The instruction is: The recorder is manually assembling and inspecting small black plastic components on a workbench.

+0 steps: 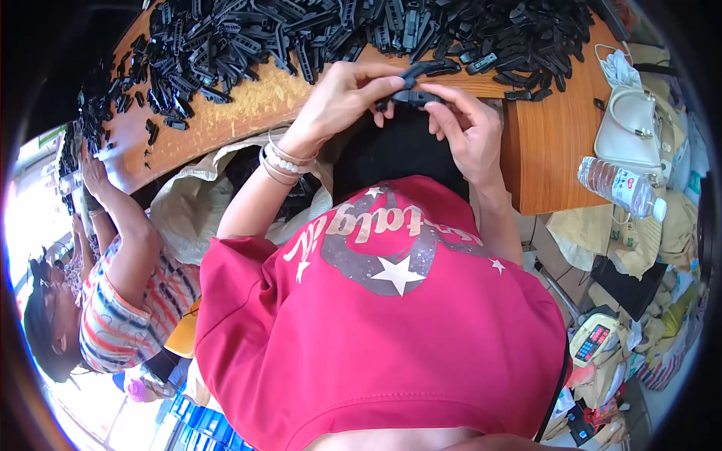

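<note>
A small, elongated black plastic piece [417, 98] is held at both ends — the left grip [347, 98] clamped on one, the right grip [470, 128] pinching the other — at the near edge of a brown wood-grained worktop [556, 158]. Beyond both grips spreads a dense heap of black plastic parts [312, 30]; to their right, a white handbag [628, 135].

One bottle [618, 186], one handbag [628, 128], countless black parts [410, 28].
</note>
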Demonstrator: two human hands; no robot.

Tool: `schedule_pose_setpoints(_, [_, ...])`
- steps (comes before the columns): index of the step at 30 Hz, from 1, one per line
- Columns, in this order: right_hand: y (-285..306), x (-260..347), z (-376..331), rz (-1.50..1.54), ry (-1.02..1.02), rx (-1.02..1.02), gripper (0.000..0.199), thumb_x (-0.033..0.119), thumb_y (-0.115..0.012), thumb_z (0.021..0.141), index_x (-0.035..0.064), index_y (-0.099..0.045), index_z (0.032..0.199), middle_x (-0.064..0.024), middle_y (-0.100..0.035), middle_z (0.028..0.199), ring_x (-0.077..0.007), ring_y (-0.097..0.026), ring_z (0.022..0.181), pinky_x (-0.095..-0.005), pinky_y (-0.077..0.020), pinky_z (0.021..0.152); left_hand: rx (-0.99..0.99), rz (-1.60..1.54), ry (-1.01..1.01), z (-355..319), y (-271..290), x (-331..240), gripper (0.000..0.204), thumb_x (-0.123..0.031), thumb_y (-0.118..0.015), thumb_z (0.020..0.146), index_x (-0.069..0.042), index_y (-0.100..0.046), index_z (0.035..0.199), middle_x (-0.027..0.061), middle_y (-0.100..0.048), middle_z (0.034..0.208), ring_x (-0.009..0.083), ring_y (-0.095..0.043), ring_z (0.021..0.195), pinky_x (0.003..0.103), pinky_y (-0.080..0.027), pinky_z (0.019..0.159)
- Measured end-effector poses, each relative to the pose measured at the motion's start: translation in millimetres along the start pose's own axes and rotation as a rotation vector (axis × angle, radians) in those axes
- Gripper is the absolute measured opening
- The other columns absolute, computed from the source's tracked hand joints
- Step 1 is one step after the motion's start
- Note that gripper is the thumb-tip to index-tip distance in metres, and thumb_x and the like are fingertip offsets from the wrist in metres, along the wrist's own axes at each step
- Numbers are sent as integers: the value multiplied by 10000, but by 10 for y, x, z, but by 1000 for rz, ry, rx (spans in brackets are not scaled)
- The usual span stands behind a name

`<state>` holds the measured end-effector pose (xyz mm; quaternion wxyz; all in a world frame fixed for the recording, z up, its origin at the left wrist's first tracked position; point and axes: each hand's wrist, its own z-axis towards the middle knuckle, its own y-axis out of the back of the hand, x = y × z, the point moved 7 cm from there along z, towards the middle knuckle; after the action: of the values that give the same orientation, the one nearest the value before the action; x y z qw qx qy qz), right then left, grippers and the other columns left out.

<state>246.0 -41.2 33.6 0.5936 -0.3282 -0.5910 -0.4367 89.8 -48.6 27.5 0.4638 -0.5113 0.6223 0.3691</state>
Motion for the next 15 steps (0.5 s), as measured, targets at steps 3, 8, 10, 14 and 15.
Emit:
schedule_pose_setpoints(3, [20, 45, 20, 28, 54, -131, 134, 51, -643, 829, -16, -636, 944, -57, -628, 698, -83, -589, 572, -204, -482, 517, 62, 158, 77, -27, -27, 8, 260, -205, -533, 924, 13, -653, 999, 51, -609, 703, 82, -575, 585, 224, -480, 526])
schedule_pose_setpoints(8, [-37, -76, -1, 167, 46, -173, 219, 66, -696, 788, -17, -615, 974, -66, -646, 783, -95, -605, 627, -196, -487, 561, -71, 505, -199, -207, -132, -288, 315, -100, -652, 768, 39, -594, 1045, 250, -623, 839, 368, -628, 764, 362, -495, 654])
schedule_pose_setpoints(10, [-53, -33, 29, 177, 52, -157, 261, 74, -718, 761, -8, -613, 986, -58, -631, 843, -91, -592, 666, -198, -473, 579, -93, 520, -307, -238, -102, -286, 322, -107, -657, 769, 36, -595, 1050, 239, -629, 825, 363, -633, 757, 359, -496, 653])
schedule_pose_setpoints(14, [-71, -69, 16, 60, 49, -167, 295, 91, -733, 748, 7, -612, 1003, -45, -611, 865, -90, -584, 701, -202, -457, 590, -89, 583, -435, -245, -57, -237, 348, -138, -682, 769, 26, -600, 1065, 198, -640, 770, 287, -641, 651, 312, -492, 588])
schedule_pose_setpoints(15, [-67, -76, 22, 59, 27, -178, 267, 98, -721, 761, 0, -616, 986, -46, -613, 854, -91, -590, 703, -207, -457, 587, -81, 624, -440, -238, -51, -248, 336, -152, -685, 778, 22, -609, 1055, 177, -648, 748, 238, -643, 607, 287, -490, 566])
